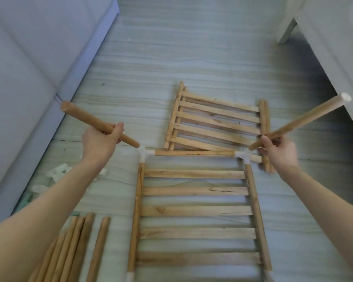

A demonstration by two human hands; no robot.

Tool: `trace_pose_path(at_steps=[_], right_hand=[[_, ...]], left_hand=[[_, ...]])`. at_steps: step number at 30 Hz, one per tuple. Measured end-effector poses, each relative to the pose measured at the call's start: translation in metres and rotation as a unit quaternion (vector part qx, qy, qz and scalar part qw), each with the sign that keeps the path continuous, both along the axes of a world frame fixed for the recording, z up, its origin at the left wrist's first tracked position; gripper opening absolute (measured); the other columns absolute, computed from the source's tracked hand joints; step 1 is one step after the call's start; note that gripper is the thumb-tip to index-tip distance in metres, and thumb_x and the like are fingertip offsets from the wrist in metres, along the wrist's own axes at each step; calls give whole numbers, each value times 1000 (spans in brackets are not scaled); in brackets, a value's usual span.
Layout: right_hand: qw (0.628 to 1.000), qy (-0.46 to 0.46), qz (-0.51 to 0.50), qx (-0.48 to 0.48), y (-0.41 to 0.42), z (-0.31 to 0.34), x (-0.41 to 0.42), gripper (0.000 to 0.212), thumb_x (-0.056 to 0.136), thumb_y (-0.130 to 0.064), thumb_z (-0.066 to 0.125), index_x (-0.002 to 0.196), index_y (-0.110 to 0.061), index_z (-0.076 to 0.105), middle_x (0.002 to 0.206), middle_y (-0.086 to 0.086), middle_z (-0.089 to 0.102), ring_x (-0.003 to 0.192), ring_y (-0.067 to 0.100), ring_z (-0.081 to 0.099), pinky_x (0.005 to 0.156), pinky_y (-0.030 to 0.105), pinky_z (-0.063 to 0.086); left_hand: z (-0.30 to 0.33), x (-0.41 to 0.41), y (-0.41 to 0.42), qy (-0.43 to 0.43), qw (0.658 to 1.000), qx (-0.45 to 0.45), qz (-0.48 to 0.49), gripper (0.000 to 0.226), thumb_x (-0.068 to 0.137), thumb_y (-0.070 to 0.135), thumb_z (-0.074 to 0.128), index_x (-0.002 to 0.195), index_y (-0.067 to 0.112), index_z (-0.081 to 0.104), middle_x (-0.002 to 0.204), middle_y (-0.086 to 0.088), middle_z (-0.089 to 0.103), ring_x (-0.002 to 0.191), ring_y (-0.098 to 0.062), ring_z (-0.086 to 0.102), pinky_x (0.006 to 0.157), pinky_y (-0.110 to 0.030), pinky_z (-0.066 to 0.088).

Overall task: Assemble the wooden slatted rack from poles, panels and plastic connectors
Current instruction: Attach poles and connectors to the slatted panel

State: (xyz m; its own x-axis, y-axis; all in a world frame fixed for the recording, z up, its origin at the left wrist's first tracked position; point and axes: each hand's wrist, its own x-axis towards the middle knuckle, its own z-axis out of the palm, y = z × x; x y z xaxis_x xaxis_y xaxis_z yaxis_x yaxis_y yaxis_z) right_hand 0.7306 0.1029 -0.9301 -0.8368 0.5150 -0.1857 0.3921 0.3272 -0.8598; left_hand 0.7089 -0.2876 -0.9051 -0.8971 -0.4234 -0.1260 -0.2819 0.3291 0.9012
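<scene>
A slatted wooden panel lies flat on the floor in front of me. White plastic connectors sit on its far corners, one on the left and one on the right, joined by a cross pole. My left hand grips a wooden pole whose lower tip is at the left connector. In my right hand is another pole, its lower end just above the right connector. Further off lies a second slatted panel.
Several spare poles lie at the lower left. Loose white plastic connectors and wrapping sit on the floor by my left forearm. A grey sofa lines the left side. White furniture with a leg stands at the upper right.
</scene>
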Motion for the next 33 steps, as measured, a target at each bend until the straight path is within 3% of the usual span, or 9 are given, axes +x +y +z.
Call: trace_pose_path(at_steps=[5, 11, 13, 16, 18, 21, 27, 30, 33], right_hand=[[1000, -1, 15, 0, 1, -1, 3, 26, 95, -17, 52, 115, 0, 56, 101, 9, 62, 84, 22, 63, 82, 32, 50], [998, -16, 46, 42, 1, -1, 4, 25, 95, -19, 52, 112, -2, 57, 98, 9, 63, 84, 22, 64, 73, 28, 48], [997, -36, 54, 51, 3, -2, 0, 27, 95, -20, 53, 113, -1, 57, 100, 10, 64, 80, 23, 64, 69, 26, 49], [994, -52, 64, 65, 5, -5, -2, 25, 95, -21, 53, 112, -4, 58, 99, 9, 63, 74, 20, 63, 61, 22, 46], [994, -60, 66, 58, 4, -8, -4, 24, 95, -21, 52, 112, -5, 57, 102, 10, 64, 77, 23, 64, 70, 31, 51], [993, -75, 70, 56, 2, -10, -9, 18, 95, -19, 52, 109, -7, 56, 103, 11, 63, 82, 27, 65, 84, 45, 53], [988, -89, 90, 88, 5, -16, -6, 13, 95, -21, 52, 103, -12, 56, 100, 13, 65, 83, 29, 67, 82, 45, 54], [986, -97, 99, 93, 6, -21, 4, 11, 94, -21, 54, 100, -13, 57, 97, 14, 68, 81, 28, 68, 78, 36, 57], [984, -104, 114, 92, 7, -29, 21, 8, 93, -19, 56, 97, -13, 55, 89, 10, 67, 78, 28, 67, 83, 48, 54]], left_hand=[[4, 5, 2, 3, 1000, -13, -2, 17, 81, 34, 67, 69, 23, 69, 72, -3, 70, 77, -17, 70, 86, -42, 54], [11, 10, 15, 6, 998, -57, -25, 25, 86, 30, 63, 70, 11, 67, 56, 16, 66, 76, -17, 67, 66, -22, 50], [14, 9, 17, 1, 998, -60, -26, 28, 86, 31, 62, 71, 8, 68, 56, 13, 67, 71, -14, 68, 62, -19, 48], [16, 7, 19, 2, 996, -86, -37, 29, 86, 35, 61, 67, 15, 68, 64, 3, 69, 69, -14, 68, 69, -26, 52], [16, 7, 18, 10, 993, -112, -42, 30, 87, 35, 60, 64, 16, 67, 65, 1, 68, 72, -17, 67, 70, -30, 51], [16, 4, 14, 16, 996, -83, -28, 26, 85, 36, 62, 65, 20, 67, 69, 0, 69, 74, -17, 68, 82, -39, 54], [8, 3, 17, -3, 996, -81, -24, 28, 85, 35, 63, 70, 12, 69, 69, -2, 69, 70, -15, 68, 82, -40, 55], [3, 5, 19, -15, 994, -103, -36, 30, 87, 34, 61, 71, 10, 69, 69, -4, 69, 72, -17, 68, 81, -38, 54], [-2, 7, 19, -39, 990, -116, -65, 26, 87, 34, 62, 73, 13, 70, 71, -3, 69, 77, -21, 68, 80, -38, 53]])
